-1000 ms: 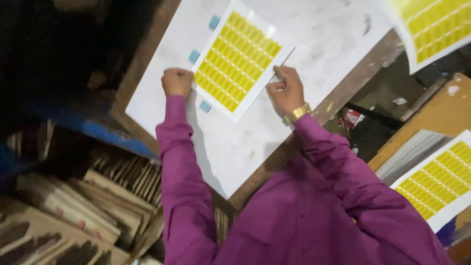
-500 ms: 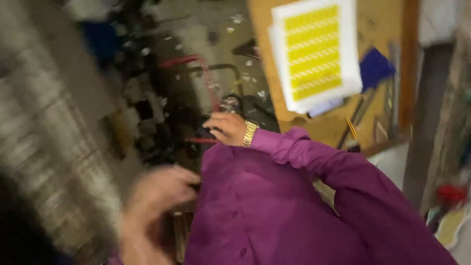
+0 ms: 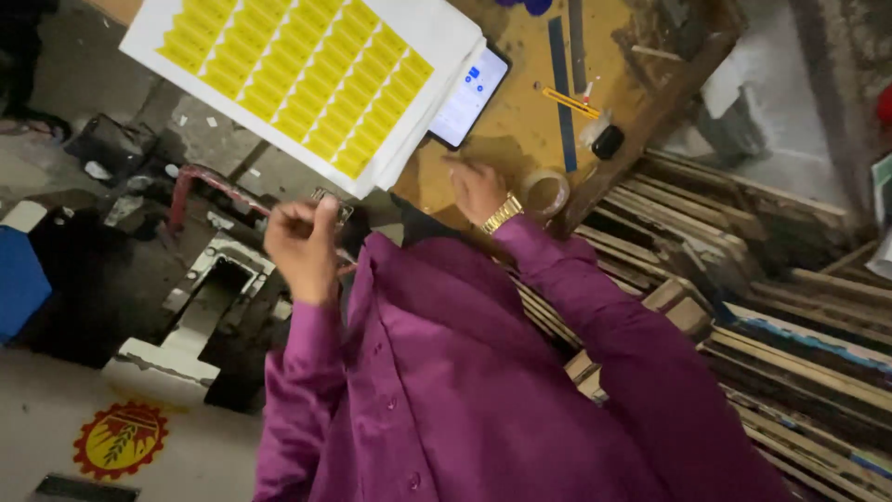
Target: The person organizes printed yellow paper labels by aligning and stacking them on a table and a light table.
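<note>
Head view: the left hand (image 3: 302, 244), raised off the surface (image 3: 506, 139), pinches a small object I cannot identify, while the right hand (image 3: 477, 189) rests loosely curled beside a tape roll (image 3: 546, 193), below the uncut yellow label sheets (image 3: 307, 79).

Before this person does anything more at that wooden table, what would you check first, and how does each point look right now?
1. Right hand over the table: ok, it rests near the edge beside the tape roll.
2. Left hand free: cannot tell; it is raised, fingers curled, perhaps pinching something small.
3. Sticker sheets lying securely: not ok, the stack overhangs the table edge.
4. Phone safe: cannot tell; the sheets partly cover it.
5. Small tools within reach: ok, a pencil and a blue ruler lie past the right hand.
</note>
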